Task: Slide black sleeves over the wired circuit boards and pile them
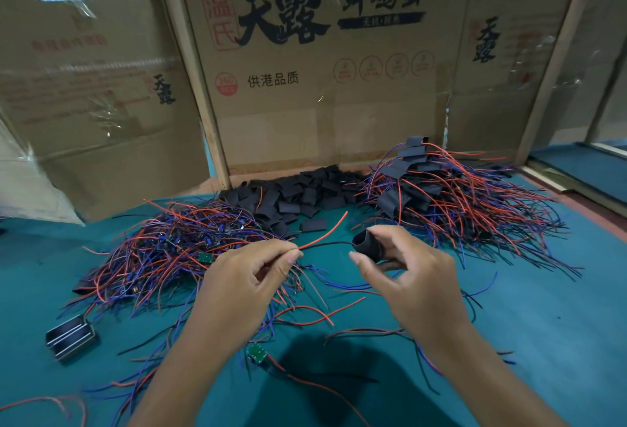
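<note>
Right hand (403, 267) pinches the black sleeve (368, 246), mouth facing left; my left hand (251, 277) pinches wire ends (325, 238) pointing straight at it, near the table's middle.

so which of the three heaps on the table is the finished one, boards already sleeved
The right heap: black sleeves with red and blue wires running out. The middle heap is loose sleeves only; the left heap is bare wired boards.

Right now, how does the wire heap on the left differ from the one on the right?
The left heap shows bare green boards among its wires; the right heap carries black sleeves. The left heap lies flatter; the right heap is stacked higher, against the cardboard. Both are red, blue and black wire tangles.
</note>
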